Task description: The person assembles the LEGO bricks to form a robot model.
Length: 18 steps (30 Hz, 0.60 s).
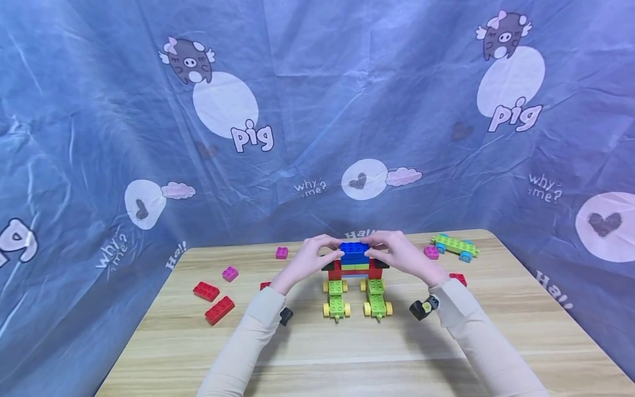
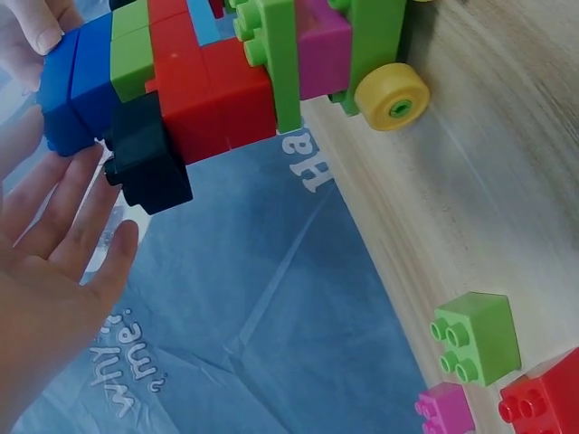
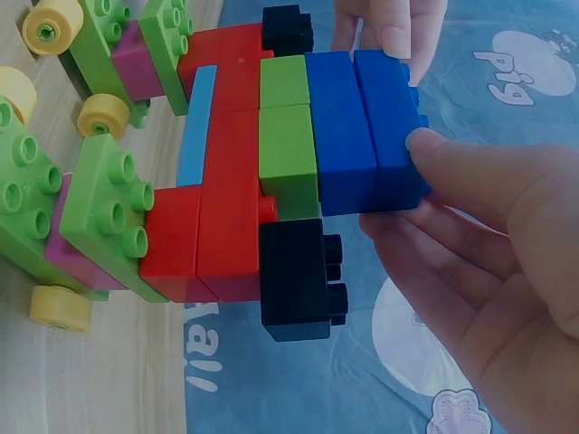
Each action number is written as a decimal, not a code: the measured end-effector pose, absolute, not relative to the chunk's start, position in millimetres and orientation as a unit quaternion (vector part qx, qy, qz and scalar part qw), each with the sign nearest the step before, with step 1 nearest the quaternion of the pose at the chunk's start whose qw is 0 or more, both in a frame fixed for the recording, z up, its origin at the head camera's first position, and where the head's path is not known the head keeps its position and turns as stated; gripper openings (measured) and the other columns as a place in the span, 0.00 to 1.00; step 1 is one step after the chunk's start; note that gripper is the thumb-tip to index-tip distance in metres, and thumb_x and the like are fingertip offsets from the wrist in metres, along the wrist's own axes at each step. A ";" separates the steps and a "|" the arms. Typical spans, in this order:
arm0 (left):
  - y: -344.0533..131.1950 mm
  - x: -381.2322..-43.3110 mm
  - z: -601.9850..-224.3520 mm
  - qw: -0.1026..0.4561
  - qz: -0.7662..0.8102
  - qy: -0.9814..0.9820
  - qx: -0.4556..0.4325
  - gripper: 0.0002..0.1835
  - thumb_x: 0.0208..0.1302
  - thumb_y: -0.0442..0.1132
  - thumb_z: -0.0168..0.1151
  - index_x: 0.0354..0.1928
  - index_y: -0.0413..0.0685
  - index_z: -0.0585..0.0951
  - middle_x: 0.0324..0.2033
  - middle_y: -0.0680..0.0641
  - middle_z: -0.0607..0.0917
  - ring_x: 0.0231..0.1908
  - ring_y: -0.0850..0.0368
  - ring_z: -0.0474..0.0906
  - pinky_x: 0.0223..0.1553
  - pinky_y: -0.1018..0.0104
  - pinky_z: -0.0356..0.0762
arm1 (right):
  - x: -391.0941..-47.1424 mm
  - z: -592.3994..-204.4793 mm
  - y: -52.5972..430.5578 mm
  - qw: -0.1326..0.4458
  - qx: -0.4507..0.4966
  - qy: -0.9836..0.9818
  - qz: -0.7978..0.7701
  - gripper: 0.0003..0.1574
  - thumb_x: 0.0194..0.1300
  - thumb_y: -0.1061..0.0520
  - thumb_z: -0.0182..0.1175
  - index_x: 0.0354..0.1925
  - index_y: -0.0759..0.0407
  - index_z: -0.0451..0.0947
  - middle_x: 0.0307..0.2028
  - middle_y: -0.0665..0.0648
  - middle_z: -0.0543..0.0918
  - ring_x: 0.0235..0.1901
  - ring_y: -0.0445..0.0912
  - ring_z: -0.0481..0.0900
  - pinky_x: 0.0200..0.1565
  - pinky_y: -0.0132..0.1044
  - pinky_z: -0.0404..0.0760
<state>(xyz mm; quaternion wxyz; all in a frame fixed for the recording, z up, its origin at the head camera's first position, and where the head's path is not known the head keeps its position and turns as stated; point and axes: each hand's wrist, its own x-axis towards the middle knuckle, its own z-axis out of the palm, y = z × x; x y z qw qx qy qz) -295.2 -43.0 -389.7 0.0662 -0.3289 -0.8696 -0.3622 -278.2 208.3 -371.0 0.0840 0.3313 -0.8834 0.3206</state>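
1. The left hand (image 1: 315,256) pinches one end of the upper blue brick (image 1: 354,249) between thumb and fingers; the right hand (image 1: 399,253) pinches the other, probably to keep it level.
2. That brick tops the stack, mid-table, above a second blue one; I can't tell whether it's fully pressed down.
3. Beneath come lime bricks (image 3: 288,149), then red bricks (image 3: 231,136), with black bricks (image 3: 294,280) jutting at both ends.
4. Two wheeled bases (image 1: 336,306) (image 1: 378,306) stand side by side, apart, seemingly to carry the load like legs.
5. I see no containers: the spare cart (image 1: 455,246) and magenta brick (image 1: 281,253) sit directly on the table (image 1: 317,364).
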 end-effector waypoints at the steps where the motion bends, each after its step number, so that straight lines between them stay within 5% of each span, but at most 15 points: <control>1: -43.0 -295.4 -389.5 0.065 -0.364 -0.869 -0.328 0.18 0.62 0.51 0.60 0.50 0.52 0.81 0.45 0.52 0.85 0.45 0.59 0.80 0.54 0.57 0.75 | -278.0 -371.3 208.2 0.086 0.330 -0.884 0.319 0.21 0.61 0.57 0.62 0.53 0.62 0.78 0.45 0.61 0.85 0.42 0.50 0.85 0.44 0.39 0.84; 18: -42.7 -295.6 -391.2 0.065 -0.371 -0.864 -0.334 0.16 0.62 0.48 0.61 0.48 0.50 0.82 0.44 0.50 0.85 0.45 0.58 0.81 0.52 0.59 0.78 | -276.8 -371.6 206.3 0.099 0.334 -0.887 0.302 0.21 0.61 0.56 0.62 0.53 0.61 0.78 0.44 0.58 0.84 0.39 0.46 0.84 0.42 0.37 0.85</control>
